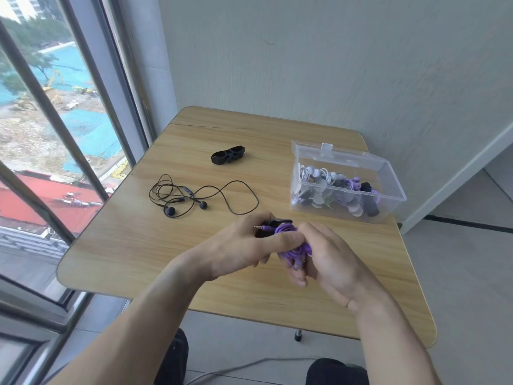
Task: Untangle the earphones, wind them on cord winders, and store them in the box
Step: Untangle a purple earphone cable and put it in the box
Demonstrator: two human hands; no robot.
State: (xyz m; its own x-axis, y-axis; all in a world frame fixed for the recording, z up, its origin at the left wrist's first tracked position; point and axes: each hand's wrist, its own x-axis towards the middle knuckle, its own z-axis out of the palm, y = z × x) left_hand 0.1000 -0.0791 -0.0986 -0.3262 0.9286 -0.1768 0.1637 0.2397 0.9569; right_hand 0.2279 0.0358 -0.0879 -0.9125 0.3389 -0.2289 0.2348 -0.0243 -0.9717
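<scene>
Wooden table (pixel 155 245) by a window; work area is its middle and right side.

Clear plastic box (pixel 388 187), far right of table, lid open. Already holds several wound sets in white, grey, purple and black; exact count cannot be read.

Black earphones (pixel 191 198), left of centre, lying loose on the table, cord in open loops, both buds free. Not wound.

Left hand (pixel 244 245) and right hand (pixel 330 259), held together above the near middle of the table. Both curl round the purple earphones (pixel 291 251), which are bunched between them. Jack plug sticks out leftward by the left fingers. A dark winder appears pinched in the left hand under the cord; mostly hidden.

Spare black cord winder (pixel 228 155), far centre, unused, well apart from both hands.

Judgement: purple set is mid-winding, or nearly wound, and not yet boxed. Remaining: finish it, store it, then wind the black set on the spare winder and store that.
</scene>
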